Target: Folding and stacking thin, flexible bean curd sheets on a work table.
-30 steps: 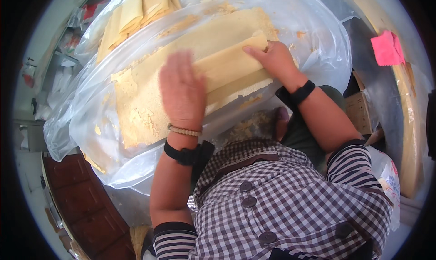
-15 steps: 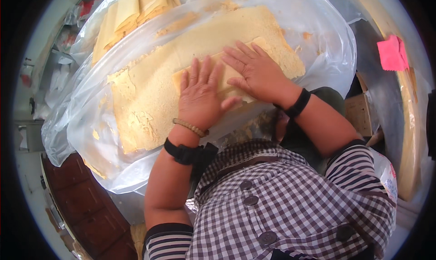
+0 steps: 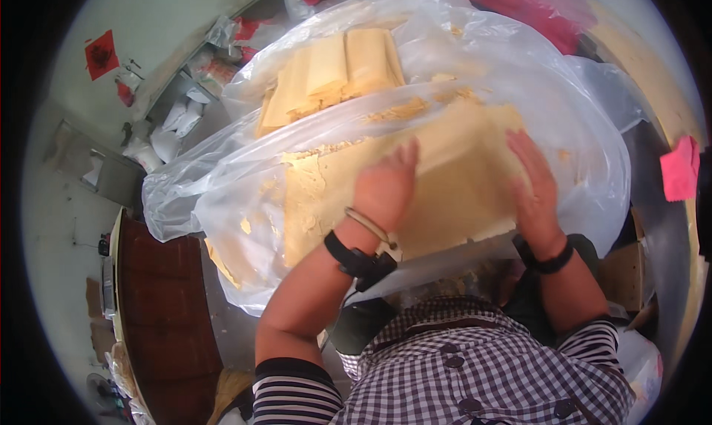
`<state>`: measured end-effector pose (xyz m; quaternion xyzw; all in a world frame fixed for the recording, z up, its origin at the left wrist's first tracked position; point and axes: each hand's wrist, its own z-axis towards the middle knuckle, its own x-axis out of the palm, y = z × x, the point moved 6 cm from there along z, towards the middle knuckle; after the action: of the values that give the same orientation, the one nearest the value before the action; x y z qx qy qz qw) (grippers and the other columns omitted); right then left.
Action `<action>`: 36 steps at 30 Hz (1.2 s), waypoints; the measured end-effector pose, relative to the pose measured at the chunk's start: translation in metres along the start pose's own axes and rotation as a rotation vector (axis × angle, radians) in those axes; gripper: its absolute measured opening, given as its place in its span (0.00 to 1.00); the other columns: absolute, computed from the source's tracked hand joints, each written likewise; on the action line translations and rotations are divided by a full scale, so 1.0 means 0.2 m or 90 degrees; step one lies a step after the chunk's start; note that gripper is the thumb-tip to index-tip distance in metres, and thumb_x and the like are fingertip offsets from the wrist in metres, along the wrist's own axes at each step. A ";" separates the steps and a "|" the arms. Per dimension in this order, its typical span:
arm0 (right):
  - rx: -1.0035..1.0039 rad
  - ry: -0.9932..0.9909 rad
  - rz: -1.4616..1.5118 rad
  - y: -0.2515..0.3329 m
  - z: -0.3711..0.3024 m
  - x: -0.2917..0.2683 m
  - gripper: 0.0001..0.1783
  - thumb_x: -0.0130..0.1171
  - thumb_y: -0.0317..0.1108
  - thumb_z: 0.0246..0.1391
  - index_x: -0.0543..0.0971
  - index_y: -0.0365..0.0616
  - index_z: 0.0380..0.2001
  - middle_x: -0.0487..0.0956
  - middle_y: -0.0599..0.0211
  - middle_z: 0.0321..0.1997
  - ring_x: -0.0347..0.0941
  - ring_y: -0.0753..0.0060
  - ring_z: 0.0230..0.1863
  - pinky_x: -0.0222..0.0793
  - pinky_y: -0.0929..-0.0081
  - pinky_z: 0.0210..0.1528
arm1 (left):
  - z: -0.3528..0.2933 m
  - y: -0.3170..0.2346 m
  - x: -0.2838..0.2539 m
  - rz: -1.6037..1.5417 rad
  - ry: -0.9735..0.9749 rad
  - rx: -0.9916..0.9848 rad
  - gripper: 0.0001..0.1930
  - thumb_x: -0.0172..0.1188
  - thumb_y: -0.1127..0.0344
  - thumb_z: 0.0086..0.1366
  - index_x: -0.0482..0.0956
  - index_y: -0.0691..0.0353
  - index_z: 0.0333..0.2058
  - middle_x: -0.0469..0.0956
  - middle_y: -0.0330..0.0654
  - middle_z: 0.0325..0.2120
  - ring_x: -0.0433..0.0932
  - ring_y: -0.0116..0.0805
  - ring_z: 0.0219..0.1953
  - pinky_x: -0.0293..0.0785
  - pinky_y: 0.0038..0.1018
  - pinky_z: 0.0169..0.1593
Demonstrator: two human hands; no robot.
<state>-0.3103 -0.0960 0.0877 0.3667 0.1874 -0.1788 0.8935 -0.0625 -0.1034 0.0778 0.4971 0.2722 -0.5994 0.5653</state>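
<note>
A thin, pale tan sheet that looks like tofu skin (image 3: pixel 334 195) lies spread on clear plastic sheeting (image 3: pixel 259 202), its left end ragged and flaking. My left hand (image 3: pixel 387 184) is over the middle of the sheet, blurred, with its fingers stretched away from me and apart from any grip I can see. At the sheet's right end is my right hand (image 3: pixel 537 195), fingers straight and turned on edge, thumb smeared by motion. I cannot tell whether it touches the sheet's edge.
Beyond the sheet sits a stack of folded tan sheets (image 3: pixel 334 65) on the plastic. Loose flakes (image 3: pixel 400 110) lie between them. A pink cloth (image 3: pixel 679 168) hangs on the curved wooden edge at right. A dark red-brown cabinet (image 3: pixel 167 299) stands at lower left.
Both hands have lifted from lying flat on a smaller folded layer and moved apart. That layer's outline no longer shows clearly. The view has shifted, showing more of the folded stack and the wall.
</note>
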 end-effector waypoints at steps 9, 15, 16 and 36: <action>0.057 0.125 -0.023 -0.07 0.03 0.12 0.21 0.64 0.28 0.54 0.80 0.43 0.53 0.80 0.53 0.56 0.74 0.47 0.60 0.70 0.58 0.62 | 0.98 0.85 0.10 0.218 -0.066 -0.298 0.14 0.50 0.63 0.70 0.84 0.59 0.45 0.86 0.46 0.33 0.85 0.45 0.36 0.82 0.36 0.41; 0.101 0.142 -0.013 -0.21 0.05 0.11 0.17 0.61 0.27 0.56 0.81 0.43 0.50 0.82 0.54 0.52 0.77 0.48 0.54 0.73 0.59 0.56 | 1.27 0.82 0.77 0.108 0.272 -0.235 0.17 0.49 0.62 0.70 0.85 0.61 0.45 0.82 0.54 0.49 0.82 0.51 0.52 0.78 0.41 0.55; 0.114 0.116 -0.030 -0.24 0.04 0.09 0.16 0.62 0.29 0.57 0.82 0.43 0.50 0.83 0.54 0.50 0.78 0.49 0.52 0.74 0.60 0.53 | 1.28 0.82 0.85 0.117 0.261 -0.196 0.17 0.48 0.62 0.70 0.85 0.61 0.46 0.81 0.55 0.51 0.81 0.52 0.54 0.77 0.42 0.56; 0.615 0.166 0.365 -0.41 -0.18 -0.23 0.23 0.51 0.48 0.69 0.81 0.40 0.51 0.85 0.64 0.40 0.82 0.73 0.41 0.75 0.77 0.43 | -0.01 -0.66 0.04 -0.281 -0.096 0.040 0.12 0.66 0.65 0.59 0.80 0.56 0.42 0.83 0.42 0.37 0.82 0.44 0.38 0.79 0.35 0.40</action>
<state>-0.3962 -0.1167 0.0372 0.7883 0.0861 0.0517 0.6071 -0.1851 -0.0766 0.0395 0.3970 0.3124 -0.7521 0.4233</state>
